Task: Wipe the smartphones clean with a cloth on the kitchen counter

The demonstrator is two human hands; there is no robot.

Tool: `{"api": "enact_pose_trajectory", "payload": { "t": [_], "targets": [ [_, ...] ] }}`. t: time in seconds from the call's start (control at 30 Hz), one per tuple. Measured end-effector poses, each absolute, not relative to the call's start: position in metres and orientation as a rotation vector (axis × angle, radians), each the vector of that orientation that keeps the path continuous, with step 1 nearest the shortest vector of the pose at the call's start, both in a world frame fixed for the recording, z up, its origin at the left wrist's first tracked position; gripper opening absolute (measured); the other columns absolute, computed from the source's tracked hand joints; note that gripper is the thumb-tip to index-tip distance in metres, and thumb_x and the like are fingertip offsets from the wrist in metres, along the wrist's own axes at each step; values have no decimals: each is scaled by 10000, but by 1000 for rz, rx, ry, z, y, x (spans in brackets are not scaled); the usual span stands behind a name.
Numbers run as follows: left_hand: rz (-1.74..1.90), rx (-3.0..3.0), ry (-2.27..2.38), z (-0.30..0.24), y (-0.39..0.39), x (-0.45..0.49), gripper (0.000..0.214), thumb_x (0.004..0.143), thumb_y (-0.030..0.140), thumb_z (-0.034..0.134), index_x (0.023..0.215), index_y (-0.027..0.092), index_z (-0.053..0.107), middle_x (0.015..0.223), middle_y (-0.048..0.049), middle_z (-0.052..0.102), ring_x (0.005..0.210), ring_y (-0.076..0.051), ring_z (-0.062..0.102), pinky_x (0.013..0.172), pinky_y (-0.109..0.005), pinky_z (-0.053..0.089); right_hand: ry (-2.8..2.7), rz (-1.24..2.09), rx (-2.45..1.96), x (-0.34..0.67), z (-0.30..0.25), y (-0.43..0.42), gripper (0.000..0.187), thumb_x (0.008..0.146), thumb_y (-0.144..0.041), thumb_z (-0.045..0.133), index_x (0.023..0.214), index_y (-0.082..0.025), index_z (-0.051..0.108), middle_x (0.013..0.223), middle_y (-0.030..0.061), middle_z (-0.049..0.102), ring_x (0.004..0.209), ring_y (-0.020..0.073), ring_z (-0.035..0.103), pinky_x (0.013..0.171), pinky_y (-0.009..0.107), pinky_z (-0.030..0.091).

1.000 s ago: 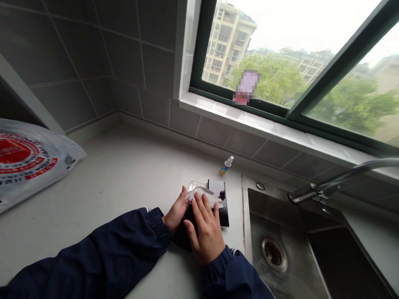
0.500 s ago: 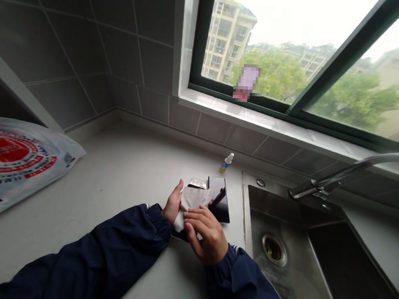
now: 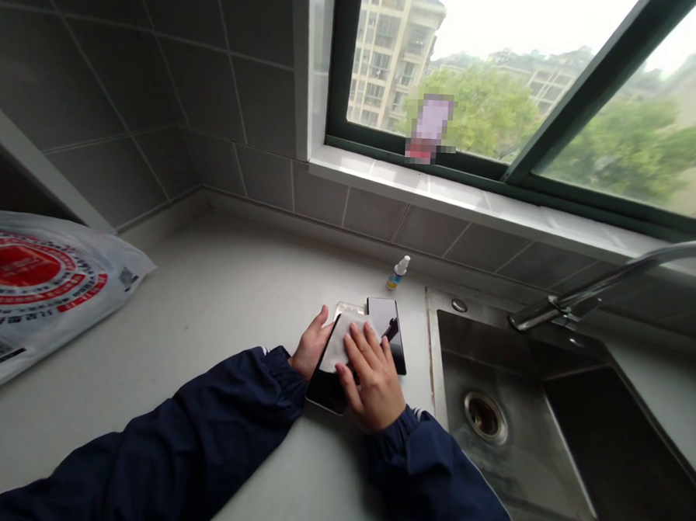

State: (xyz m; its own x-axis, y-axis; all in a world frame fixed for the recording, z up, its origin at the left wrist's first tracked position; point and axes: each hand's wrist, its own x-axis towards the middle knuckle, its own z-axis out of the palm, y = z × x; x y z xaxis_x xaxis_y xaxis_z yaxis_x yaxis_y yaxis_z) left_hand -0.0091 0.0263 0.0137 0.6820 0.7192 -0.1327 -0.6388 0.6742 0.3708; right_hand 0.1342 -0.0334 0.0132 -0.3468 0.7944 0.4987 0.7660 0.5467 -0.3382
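A phone (image 3: 325, 391) with a dark screen and pale edge is held tilted above the counter by my left hand (image 3: 309, 350), whose thumb points up along its left side; the other fingers are hidden behind it. Over the phone's upper part lies a light grey cloth (image 3: 339, 342). My right hand (image 3: 373, 382) rests flat on this cloth, fingers stretched out and slightly apart. Just beyond lies a second black-screened device (image 3: 399, 345), partly covered by my right fingers. A clear case-like item (image 3: 345, 308) peeks out behind the cloth.
A small spray bottle (image 3: 398, 273) stands near the wall on the white counter (image 3: 218, 285). To the right is a steel sink (image 3: 526, 425) with a faucet (image 3: 555, 310). At left lies a printed plastic bag (image 3: 49, 276). A window (image 3: 477, 119) is above.
My right hand and the cloth have slid upward along the phone, uncovering more of its lower screen. The fingers now lie flatter. The view has shifted slightly.
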Motion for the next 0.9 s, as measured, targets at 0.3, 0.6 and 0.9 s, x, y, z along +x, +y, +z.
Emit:
{"api": "enact_pose_trajectory", "payload": {
  "t": [0.3, 0.6, 0.9],
  "targets": [
    [784, 309, 343, 18, 25, -10, 734, 922, 627, 248, 1392, 91, 422, 1191, -183, 649, 1073, -297, 638, 1002, -431, 421, -2216, 131, -1340, 138, 14, -32, 425, 969, -289, 440, 1368, -162, 511, 1470, 105, 442, 1420, 312, 304, 1131, 574, 236],
    [791, 362, 429, 18, 25, -18, 820, 851, 721, 310, 1317, 68, 481, 1132, -240, 665, 946, -341, 679, 878, -475, 482, -2497, 254, -951, 134, 39, -46, 305, 955, -355, 486, 1191, -247, 648, 1321, 2, 611, 1356, 231, 433, 1195, 521, 39],
    [755, 276, 297, 21, 26, -12, 745, 904, 655, 263, 1390, 114, 425, 1234, -180, 626, 1112, -308, 617, 983, -443, 432, -2248, 85, -1330, 145, 17, -32, 436, 984, -302, 441, 1400, -176, 467, 1485, 104, 416, 1412, 278, 331, 1158, 568, 151]
  ]
}}
